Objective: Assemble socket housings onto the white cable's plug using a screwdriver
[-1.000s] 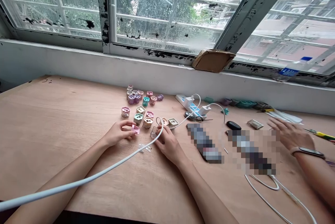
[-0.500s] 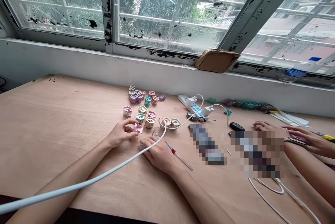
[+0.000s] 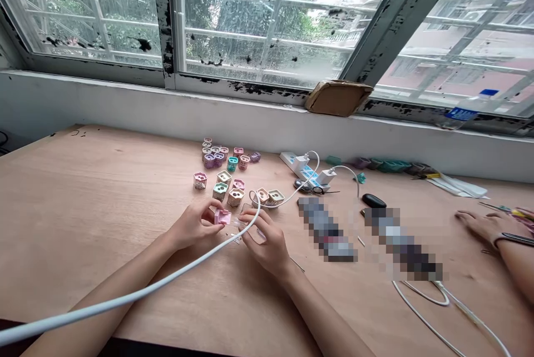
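Note:
Between the thumb and fingers of my left hand (image 3: pixel 194 226) is a pink pencil sharpener top (image 3: pixel 223 216), held just above the table. My right hand (image 3: pixel 267 246) is closed on a clear plastic piece (image 3: pixel 239 222), close to the pink top's right side. Tiny parts (image 3: pixel 236 238) lie on the wood below and between both hands. Beyond my fingers stand several two-hole pencil sharpeners in clear cases, among them a green one (image 3: pixel 219 191), a cream one (image 3: pixel 236 197) and a pink one (image 3: pixel 200 180). A screwdriver shaft (image 3: pixel 297 264) shows beside my right wrist, its handle hidden.
A white cable (image 3: pixel 137 294) crosses in front of my arms. A power strip (image 3: pixel 306 170) with chargers lies behind, and a blurred phone (image 3: pixel 327 229) to the right. Another person's hand (image 3: pixel 479 226) rests at far right, near scissors-like tools (image 3: pixel 523 215).
My right hand has lifted off the table and moved right, bringing up the clear piece. My left hand and the pink top are slightly lower. The other person's hands have shifted right.

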Action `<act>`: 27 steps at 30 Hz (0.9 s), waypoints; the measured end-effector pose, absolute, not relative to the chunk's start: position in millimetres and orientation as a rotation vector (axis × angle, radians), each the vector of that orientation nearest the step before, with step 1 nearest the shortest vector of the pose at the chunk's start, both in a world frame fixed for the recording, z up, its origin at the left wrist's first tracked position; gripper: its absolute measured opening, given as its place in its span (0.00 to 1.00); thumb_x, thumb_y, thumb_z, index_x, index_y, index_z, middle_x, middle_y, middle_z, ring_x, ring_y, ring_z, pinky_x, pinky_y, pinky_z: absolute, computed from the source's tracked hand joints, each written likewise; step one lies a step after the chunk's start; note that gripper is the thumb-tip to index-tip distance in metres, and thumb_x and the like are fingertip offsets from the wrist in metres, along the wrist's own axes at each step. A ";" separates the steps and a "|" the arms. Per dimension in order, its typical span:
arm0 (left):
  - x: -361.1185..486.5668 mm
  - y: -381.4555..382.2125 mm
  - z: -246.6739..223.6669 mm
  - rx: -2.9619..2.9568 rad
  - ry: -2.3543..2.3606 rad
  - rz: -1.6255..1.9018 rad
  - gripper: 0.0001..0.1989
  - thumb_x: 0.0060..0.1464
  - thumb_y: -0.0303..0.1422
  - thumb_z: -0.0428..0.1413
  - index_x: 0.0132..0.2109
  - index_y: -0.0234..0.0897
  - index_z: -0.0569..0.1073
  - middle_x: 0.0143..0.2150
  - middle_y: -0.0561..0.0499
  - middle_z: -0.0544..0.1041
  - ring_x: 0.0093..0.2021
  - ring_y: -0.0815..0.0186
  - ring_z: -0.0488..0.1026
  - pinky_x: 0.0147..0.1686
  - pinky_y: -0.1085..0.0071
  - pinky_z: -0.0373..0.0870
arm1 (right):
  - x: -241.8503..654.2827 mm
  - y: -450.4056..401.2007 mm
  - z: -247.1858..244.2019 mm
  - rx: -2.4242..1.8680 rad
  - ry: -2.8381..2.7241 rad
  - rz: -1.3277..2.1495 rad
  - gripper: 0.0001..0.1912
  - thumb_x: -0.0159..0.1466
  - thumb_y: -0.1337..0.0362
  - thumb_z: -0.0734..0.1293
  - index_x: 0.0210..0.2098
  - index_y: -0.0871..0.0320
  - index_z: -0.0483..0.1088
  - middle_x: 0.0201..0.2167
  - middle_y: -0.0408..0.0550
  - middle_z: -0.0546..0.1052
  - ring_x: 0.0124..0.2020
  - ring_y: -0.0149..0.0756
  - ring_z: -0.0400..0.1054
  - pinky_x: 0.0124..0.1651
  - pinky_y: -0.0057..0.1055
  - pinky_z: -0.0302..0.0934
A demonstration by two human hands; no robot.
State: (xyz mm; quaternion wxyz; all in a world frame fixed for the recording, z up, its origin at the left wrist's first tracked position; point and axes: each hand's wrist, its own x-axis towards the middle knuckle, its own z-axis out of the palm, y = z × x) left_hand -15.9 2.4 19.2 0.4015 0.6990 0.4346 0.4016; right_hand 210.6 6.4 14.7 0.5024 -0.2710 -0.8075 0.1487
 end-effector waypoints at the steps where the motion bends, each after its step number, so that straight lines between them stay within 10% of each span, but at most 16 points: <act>1: -14.7 1.4 19.0 1.793 1.106 1.006 0.15 0.55 0.34 0.63 0.48 0.36 0.72 0.35 0.52 0.78 0.35 0.65 0.78 0.37 0.69 0.78 | 210.9 5.9 16.5 -0.658 -1.927 0.403 0.11 0.65 0.73 0.67 0.45 0.54 0.74 0.42 0.51 0.78 0.46 0.41 0.76 0.48 0.35 0.72; 8: -9.1 -3.1 19.3 1.949 0.995 1.124 0.18 0.56 0.30 0.62 0.54 0.37 0.74 0.50 0.45 0.78 0.45 0.61 0.79 0.47 0.66 0.80 | 212.4 5.4 14.6 -0.676 -1.863 0.613 0.08 0.65 0.72 0.69 0.42 0.54 0.75 0.46 0.51 0.81 0.49 0.41 0.77 0.53 0.37 0.71; 27: -3.2 -13.2 24.3 1.800 0.983 1.160 0.21 0.56 0.37 0.66 0.54 0.35 0.78 0.44 0.46 0.83 0.43 0.59 0.82 0.51 0.60 0.82 | 210.3 0.9 17.3 -0.778 -2.028 0.525 0.17 0.69 0.69 0.65 0.56 0.52 0.72 0.49 0.53 0.80 0.49 0.45 0.76 0.51 0.40 0.73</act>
